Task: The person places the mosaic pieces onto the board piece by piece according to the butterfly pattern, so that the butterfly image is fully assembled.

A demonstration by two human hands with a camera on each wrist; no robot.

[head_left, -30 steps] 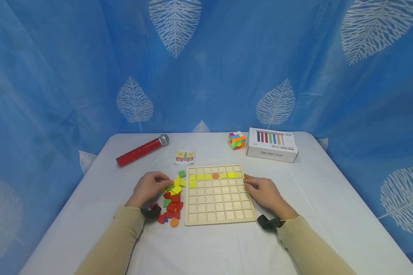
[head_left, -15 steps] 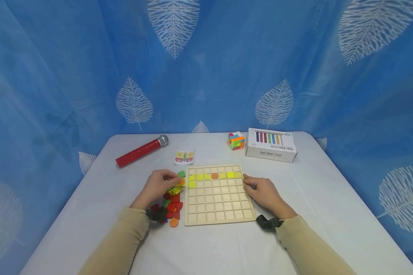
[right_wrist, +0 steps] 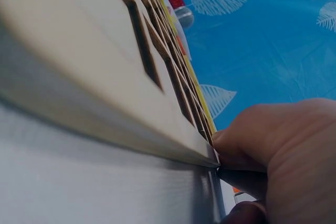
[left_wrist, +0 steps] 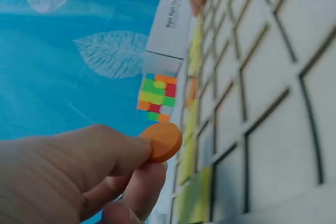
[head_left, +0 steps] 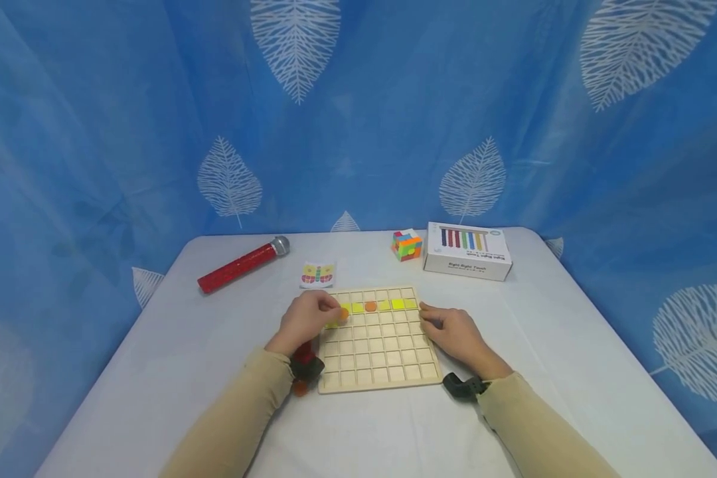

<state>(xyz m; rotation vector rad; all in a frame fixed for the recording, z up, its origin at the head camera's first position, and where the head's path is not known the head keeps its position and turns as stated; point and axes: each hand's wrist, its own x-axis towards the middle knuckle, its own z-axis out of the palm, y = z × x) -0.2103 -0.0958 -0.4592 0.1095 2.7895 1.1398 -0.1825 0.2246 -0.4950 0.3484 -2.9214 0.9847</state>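
My left hand (head_left: 307,317) pinches an orange disc (left_wrist: 164,141) between thumb and fingers, above the upper left of a wooden grid board (head_left: 375,348). Along the board's second row lie several yellow pieces (head_left: 398,304) and another orange disc (head_left: 370,306). A yellow piece in the row below is partly covered by the left hand. At the board's right edge my right hand (head_left: 457,332) grips the rim, its thumb on top in the right wrist view. Loose red pieces (head_left: 304,353) beside the board are mostly hidden under the left wrist.
Behind the board lies a small butterfly picture card (head_left: 318,274). A red toy microphone (head_left: 241,267) is at the back left. A puzzle cube (head_left: 407,245) and a white box (head_left: 468,251) stand at the back right. A loose orange disc (head_left: 300,388) lies near the board's left edge.
My left hand has lifted the orange disc from the pile of loose pieces and carried it rightward over the board. The right hand has stayed at the board's edge.
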